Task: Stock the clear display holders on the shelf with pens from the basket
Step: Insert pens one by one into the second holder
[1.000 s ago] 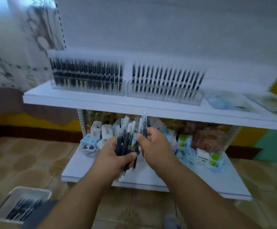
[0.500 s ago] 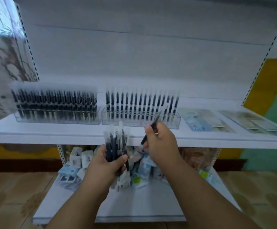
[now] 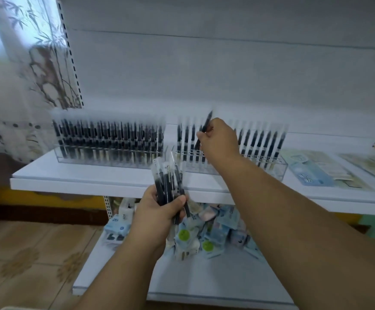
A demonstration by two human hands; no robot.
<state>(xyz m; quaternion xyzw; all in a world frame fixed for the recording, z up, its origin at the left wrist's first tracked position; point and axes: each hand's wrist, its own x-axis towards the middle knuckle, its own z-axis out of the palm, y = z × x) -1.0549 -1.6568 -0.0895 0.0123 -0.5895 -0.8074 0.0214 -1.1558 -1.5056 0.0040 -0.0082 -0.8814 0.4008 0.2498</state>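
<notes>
On the white shelf [image 3: 92, 182], my right grip [image 3: 219, 139] pinched one light, stiff pen [image 3: 204, 128] mid-barrel above the holder [image 3: 271, 168]; my left grip [image 3: 159, 211] clutched the slippery bundle [image 3: 168, 182] below.

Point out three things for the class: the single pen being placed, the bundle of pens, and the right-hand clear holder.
single pen [image 3: 206, 122], head view, upper barrel above the fingers.
bundle of pens [image 3: 168, 182], head view, barrels above the gripping hand.
right-hand clear holder [image 3: 278, 167], head view, right front wall.
</notes>
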